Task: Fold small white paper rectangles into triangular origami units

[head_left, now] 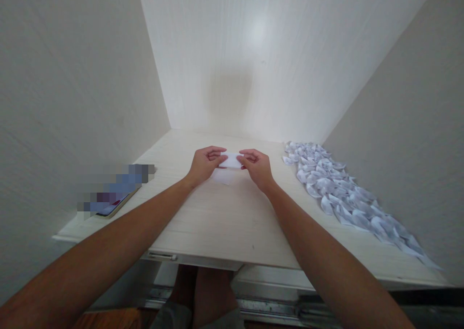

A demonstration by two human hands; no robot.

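Observation:
A small white piece of paper is stretched level between my two hands, a little above the desk. My left hand pinches its left end between thumb and fingers. At the right end, my right hand grips it the same way. Just below and nearer to me, another flat white piece of paper lies on the desk, partly covered by my hands. Whether the held paper is folded, I cannot tell.
Many white folded paper pieces lie heaped in a long band on the right of the pale desk. A phone, partly blurred out, leans by the left wall. Panels enclose the desk at left, back and right.

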